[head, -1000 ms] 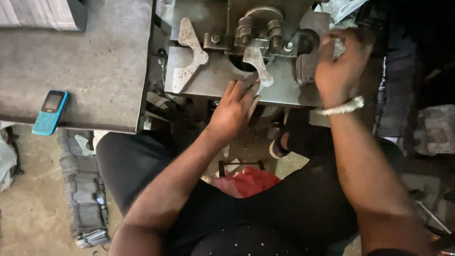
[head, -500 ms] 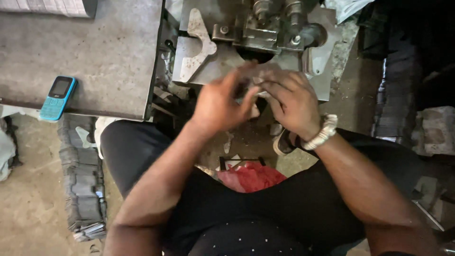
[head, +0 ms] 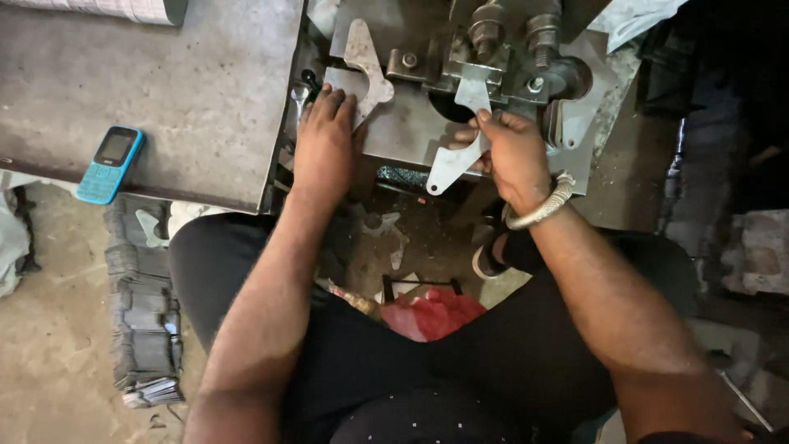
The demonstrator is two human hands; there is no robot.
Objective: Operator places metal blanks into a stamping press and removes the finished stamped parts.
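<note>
My right hand [head: 511,154] grips a flat, pale metal bracket [head: 457,161] and holds it up against the die of a small metal press [head: 509,51]. A bangle sits on that wrist. My left hand [head: 325,136] rests palm down on the press's steel base plate [head: 403,131], fingers apart, its fingertips touching a second flat cut-out bracket [head: 363,66] that lies on the plate. The bolts and rollers of the press stand just beyond my right hand.
A grey steel table [head: 164,90] lies to the left with a blue push-button phone [head: 110,164] near its front edge. A stack of flat dark metal pieces [head: 141,304] stands on the floor at left. A red cloth [head: 434,312] lies between my knees.
Both hands were together below the press half a second ago. They have parted: the left moved onto the base plate, the right brought the bracket up to the die.
</note>
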